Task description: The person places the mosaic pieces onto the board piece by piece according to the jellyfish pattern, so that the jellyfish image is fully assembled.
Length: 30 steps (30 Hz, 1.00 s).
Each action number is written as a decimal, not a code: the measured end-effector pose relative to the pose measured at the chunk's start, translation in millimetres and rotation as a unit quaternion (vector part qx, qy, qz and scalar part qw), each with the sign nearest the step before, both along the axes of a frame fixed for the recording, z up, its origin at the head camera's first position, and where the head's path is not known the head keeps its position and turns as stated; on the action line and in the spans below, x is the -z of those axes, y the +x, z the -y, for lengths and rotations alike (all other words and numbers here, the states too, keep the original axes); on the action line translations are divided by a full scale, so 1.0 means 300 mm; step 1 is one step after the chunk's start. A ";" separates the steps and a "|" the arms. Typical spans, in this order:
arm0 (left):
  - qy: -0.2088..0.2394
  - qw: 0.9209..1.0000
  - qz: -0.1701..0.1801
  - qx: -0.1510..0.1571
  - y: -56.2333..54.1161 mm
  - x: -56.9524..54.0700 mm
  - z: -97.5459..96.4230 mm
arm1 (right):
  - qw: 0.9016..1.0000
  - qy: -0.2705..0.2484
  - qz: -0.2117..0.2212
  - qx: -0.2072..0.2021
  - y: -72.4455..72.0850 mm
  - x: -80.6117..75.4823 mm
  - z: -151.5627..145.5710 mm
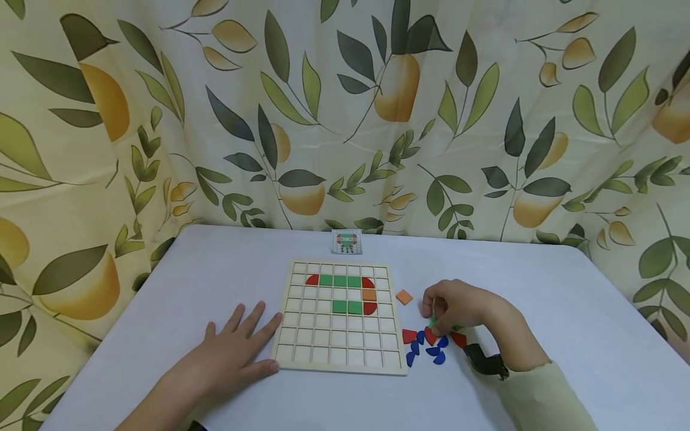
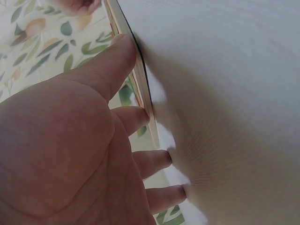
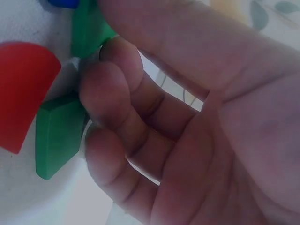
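Observation:
My left hand lies spread on the table, its thumb and a fingertip touching the left edge of a wooden grid board. Red rounded tiles, several green square tiles and an orange square tile sit in the board's cells. To the right of the board, my right hand reaches down among loose tiles with curled fingers. Thumb and index finger pinch a green tile, partly hidden by them. Another green tile and a red tile lie close to the fingertips.
Several blue half-round tiles and red tiles lie right of the board. A loose orange square is above them. Behind the board is a small pattern card. A leaf-print curtain hangs beyond the white table.

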<state>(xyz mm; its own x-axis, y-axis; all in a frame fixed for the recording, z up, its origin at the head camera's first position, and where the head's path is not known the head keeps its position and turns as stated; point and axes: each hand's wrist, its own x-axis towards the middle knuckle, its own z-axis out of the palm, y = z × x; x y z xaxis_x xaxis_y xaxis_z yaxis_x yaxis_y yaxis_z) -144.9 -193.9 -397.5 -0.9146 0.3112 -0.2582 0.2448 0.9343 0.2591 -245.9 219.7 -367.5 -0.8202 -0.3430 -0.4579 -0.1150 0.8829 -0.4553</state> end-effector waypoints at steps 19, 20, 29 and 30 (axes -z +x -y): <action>-0.003 1.000 -0.009 0.008 0.011 0.009 0.015 | 0.999 0.013 -0.047 -0.014 -0.014 0.014 -0.018; -0.001 1.000 -0.010 0.008 0.011 0.009 0.016 | 0.999 0.013 -0.043 -0.011 -0.013 0.011 -0.020; 0.002 1.000 -0.006 0.008 0.005 0.010 0.009 | 0.999 -0.017 -0.037 -0.022 -0.020 0.015 -0.032; 0.003 1.000 -0.006 0.008 0.004 0.010 0.008 | 0.999 -0.022 -0.037 -0.025 -0.022 0.016 -0.035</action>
<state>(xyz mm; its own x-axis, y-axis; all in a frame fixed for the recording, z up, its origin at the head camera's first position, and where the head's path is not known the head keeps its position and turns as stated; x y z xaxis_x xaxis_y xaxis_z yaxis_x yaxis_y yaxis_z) -143.7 -196.3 -400.5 -0.9127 0.3263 -0.2462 0.2618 0.9292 0.2609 -252.4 230.3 -372.4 -0.8329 -0.4026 -0.3798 -0.1933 0.8546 -0.4819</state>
